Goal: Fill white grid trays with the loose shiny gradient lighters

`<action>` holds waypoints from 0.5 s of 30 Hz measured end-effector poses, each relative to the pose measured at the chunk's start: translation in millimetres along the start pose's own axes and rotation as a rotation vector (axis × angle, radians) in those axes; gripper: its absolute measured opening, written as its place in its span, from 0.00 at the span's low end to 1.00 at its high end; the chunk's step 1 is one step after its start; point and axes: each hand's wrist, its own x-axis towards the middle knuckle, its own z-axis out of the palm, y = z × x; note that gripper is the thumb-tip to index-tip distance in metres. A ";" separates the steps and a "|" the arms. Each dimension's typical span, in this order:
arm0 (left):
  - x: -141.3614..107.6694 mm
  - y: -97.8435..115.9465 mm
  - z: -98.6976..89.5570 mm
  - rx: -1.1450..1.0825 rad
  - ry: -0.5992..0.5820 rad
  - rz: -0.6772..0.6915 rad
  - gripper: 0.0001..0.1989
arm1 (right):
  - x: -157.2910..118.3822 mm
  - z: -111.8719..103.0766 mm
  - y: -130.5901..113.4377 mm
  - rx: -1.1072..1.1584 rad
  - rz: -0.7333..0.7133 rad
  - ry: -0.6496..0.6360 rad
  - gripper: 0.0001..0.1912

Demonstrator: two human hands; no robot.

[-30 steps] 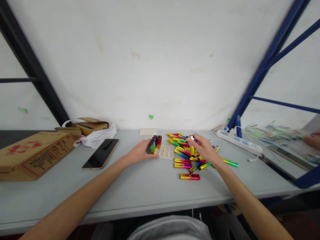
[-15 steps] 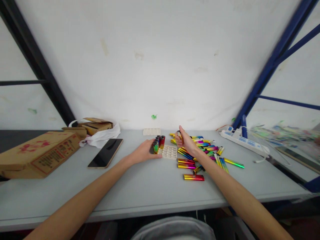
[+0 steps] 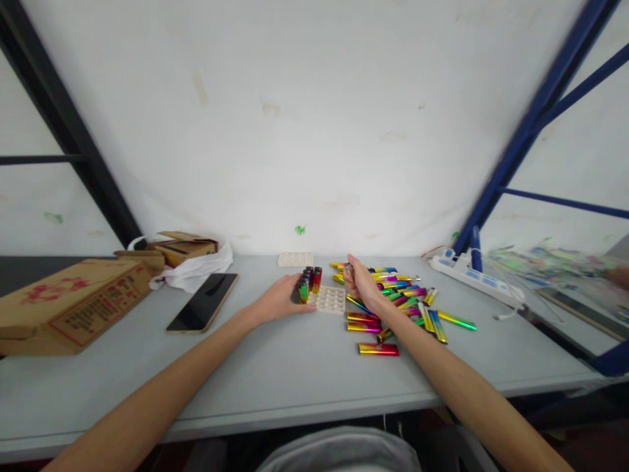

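Note:
Several shiny metallic-coloured lighters (image 3: 317, 279) stand upright in the left part of a cream tray with round holes (image 3: 333, 299). My left hand (image 3: 281, 300) is curled round the tray's left end, thumb along the near edge and the other fingers partly hidden behind the lighters. My right hand (image 3: 362, 286) is closed just above the table, right of the tray, with a lighter in its fist; only its metal top shows by the thumb. Beneath and beside that hand lies a loose heap of lighters (image 3: 378, 349) in gold, red, green, blue and purple.
A second cream tray (image 3: 295, 259) lies near the wall. To the left are a phone (image 3: 203, 303), a white plastic bag (image 3: 201, 270) and cardboard boxes (image 3: 73, 298). A white power strip (image 3: 476, 282) runs along the right, beside a blue metal frame (image 3: 521, 137).
My right hand has lowered slightly and turned, so less of the lighter in it shows. My left hand stays at the tray. The whole view has shifted a little.

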 end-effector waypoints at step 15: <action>0.4 2.9 -1.7 0.004 -0.039 0.023 0.40 | -11.5 4.0 -2.2 -0.387 -0.303 -0.008 0.31</action>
